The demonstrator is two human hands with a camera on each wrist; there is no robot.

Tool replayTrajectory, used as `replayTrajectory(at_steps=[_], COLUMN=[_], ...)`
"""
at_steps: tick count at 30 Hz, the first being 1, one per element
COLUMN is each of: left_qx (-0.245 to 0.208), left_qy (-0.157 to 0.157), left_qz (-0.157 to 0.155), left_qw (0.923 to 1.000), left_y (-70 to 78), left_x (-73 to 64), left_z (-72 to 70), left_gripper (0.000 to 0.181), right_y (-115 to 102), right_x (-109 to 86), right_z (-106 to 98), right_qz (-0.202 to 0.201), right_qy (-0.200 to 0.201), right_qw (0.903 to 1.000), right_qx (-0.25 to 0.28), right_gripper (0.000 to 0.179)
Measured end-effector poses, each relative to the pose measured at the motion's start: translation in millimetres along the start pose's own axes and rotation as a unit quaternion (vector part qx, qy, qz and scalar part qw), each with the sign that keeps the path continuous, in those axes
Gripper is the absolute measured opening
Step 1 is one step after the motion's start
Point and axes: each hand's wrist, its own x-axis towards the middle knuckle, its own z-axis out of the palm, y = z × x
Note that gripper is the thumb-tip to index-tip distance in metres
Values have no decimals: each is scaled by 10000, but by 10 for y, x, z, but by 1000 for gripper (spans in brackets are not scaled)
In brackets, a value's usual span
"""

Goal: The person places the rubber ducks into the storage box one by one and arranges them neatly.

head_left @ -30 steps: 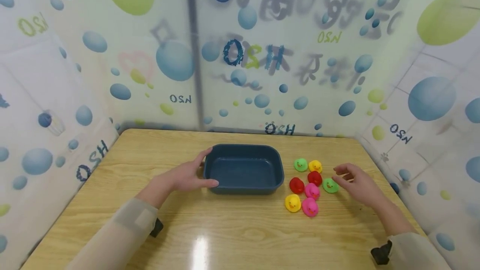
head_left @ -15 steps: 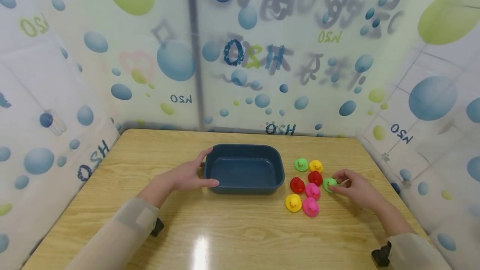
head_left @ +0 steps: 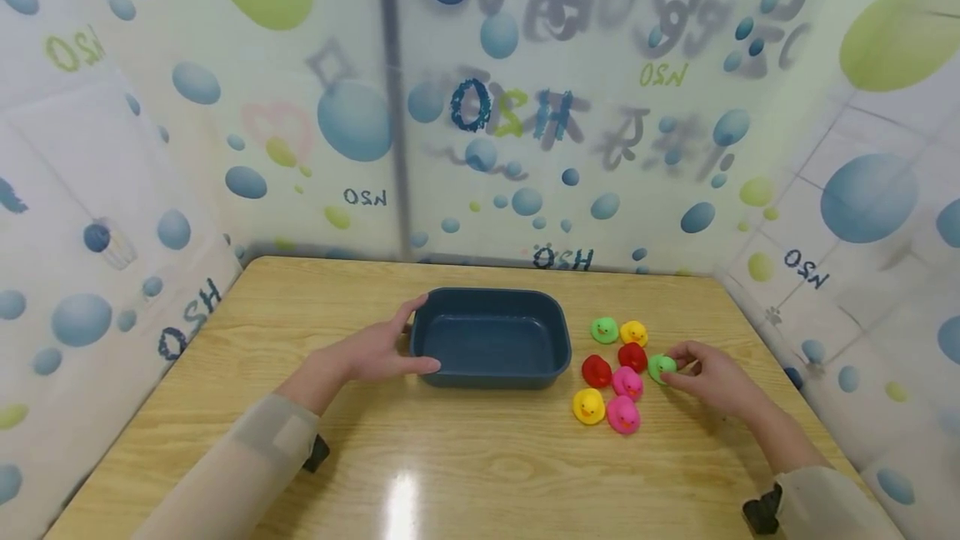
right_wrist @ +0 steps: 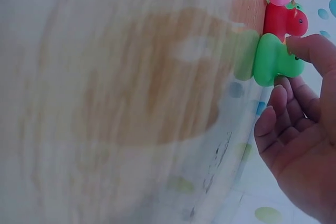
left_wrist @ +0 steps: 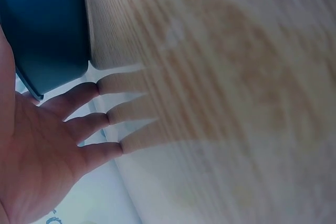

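Observation:
A dark blue rectangular tub (head_left: 491, 377) stands on the table. My left hand (head_left: 375, 350) rests at its left end, thumb along the near rim and index finger at the far corner. In the left wrist view the other fingers (left_wrist: 84, 127) are straight and spread, tips at the tabletop. On the right, my right hand (head_left: 716, 377) pinches a green rubber duck (right_wrist: 269, 61) between thumb and fingertips; the duck is upright and appears to be on the table. Right beside it are a red duck (head_left: 632, 357) and a pink duck (head_left: 627, 382).
More small ducks stand close together right of the tub: green (head_left: 604, 330), yellow (head_left: 633, 334), red (head_left: 597, 371), yellow (head_left: 588, 406) and pink (head_left: 624, 414). The wooden table (head_left: 480, 465) meets a patterned curtain (head_left: 517, 165) at its back edge.
My right hand has moved slightly left and closed its thumb and fingers on the green duck. The left hand has kept its place at the tub.

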Motion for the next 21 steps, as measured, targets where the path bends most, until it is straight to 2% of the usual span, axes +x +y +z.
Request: replayTrajectory(at_steps=[6,9,15,21], left_qx=[34,34,13,-11], left_qy=[10,4,5,20], left_qz=[-28,1,25,76], left_qw=[10000,10000,10000,10000], left_y=[7,15,12,-10], left_x=[2,8,4,-2], left_z=[3,5,-1,2], left_gripper=[121,121,121,121], right_y=[-6,-50,-227,-475], right_x=[-40,-72,-104,-79], right_z=[4,4,3,54], right_qz=[31,-25,-555,-1103], right_qy=[125,338,942,1184], right_qw=[9999,9994,9940,9868], right_qx=[-40,-80,-53,85], right_gripper=[47,49,43,38])
